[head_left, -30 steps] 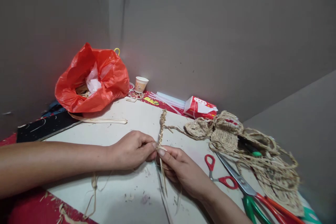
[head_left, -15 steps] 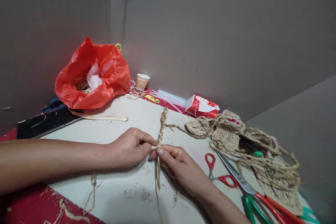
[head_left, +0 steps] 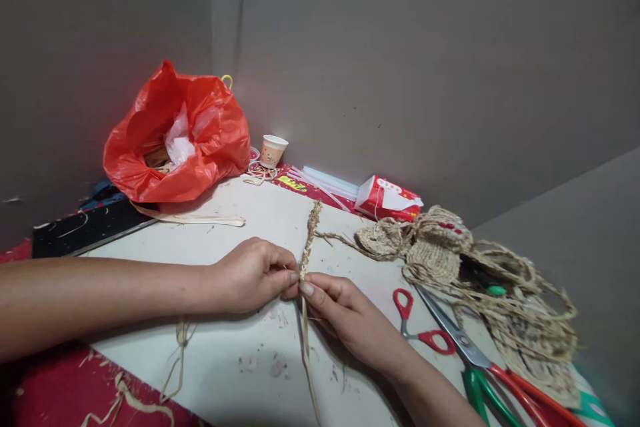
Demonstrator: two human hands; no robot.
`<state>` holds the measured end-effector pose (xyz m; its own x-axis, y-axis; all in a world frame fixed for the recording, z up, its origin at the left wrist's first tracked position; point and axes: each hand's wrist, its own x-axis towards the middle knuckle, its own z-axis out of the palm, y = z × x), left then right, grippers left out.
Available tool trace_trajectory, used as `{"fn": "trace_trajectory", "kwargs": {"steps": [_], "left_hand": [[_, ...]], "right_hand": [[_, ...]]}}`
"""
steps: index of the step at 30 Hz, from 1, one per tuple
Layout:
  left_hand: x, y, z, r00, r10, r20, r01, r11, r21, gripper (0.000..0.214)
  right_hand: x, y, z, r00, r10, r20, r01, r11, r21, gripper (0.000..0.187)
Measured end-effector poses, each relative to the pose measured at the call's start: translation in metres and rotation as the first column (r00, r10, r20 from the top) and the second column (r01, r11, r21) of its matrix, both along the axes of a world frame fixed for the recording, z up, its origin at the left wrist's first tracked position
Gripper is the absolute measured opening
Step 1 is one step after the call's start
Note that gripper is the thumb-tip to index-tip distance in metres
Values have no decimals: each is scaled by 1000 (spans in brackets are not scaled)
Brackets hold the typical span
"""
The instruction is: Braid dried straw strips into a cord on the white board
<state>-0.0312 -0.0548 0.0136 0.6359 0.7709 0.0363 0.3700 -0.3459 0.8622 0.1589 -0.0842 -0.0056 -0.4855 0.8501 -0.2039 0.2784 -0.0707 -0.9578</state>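
A narrow braid of straw-coloured fibre [head_left: 309, 240] lies upright on the white board [head_left: 240, 367], its lower end pinched between my two hands. My left hand [head_left: 257, 277] is closed at the braid's left side, thumb and forefinger pressed together there. From the right, my right hand [head_left: 337, 310] grips the same end between thumb and fingers. Loose strands [head_left: 308, 367] hang below the fingertips toward me. What lies right between the fingertips is partly hidden.
A red plastic bag [head_left: 220, 140] holding fibre stands at the back left, near a paper cup [head_left: 273, 151]. Beyond my right hand lie a red tissue pack [head_left: 387, 199], coiled braided cord [head_left: 435, 260], small red-handled scissors [head_left: 435, 342] and large shears [head_left: 467, 347].
My left fingers have drawn in against the braid, and the pale strand that showed between the hands is now mostly hidden. The hanging strands have swung right. The view has shifted slightly.
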Motion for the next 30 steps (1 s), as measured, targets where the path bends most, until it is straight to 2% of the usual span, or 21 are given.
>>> {"fn": "trace_trajectory", "kwargs": {"steps": [3,6,10,13,16,20,25,30], "left_hand": [[0,2,4,998,-10,-56,14,998,67,22],[2,3,6,994,-13,-107,17,999,36,20],[5,6,7,996,-21,-91,9,992,-129,21],[6,9,6,999,21,-48,-34,958,-284,22],[5,13,1,998,70,-7,-67,923,-380,23],[4,15,-4,993,118,16,-98,883,-459,19],[7,16,-4,986,105,133,-12,824,-566,17],[9,16,-3,989,116,97,-46,843,-536,15]], "right_hand": [[-2,0,1,994,-15,104,0,990,144,36],[-3,0,-1,981,-35,191,-14,968,249,36],[-2,0,-5,967,-26,255,-48,959,280,33],[-2,-1,-5,969,-37,244,-37,956,292,29],[-5,-4,0,971,-38,235,-34,954,297,20],[-4,-5,7,981,-17,194,-16,985,172,24],[4,1,8,998,-5,68,10,998,-63,35],[3,2,5,999,-31,-10,29,988,-153,38]]}}
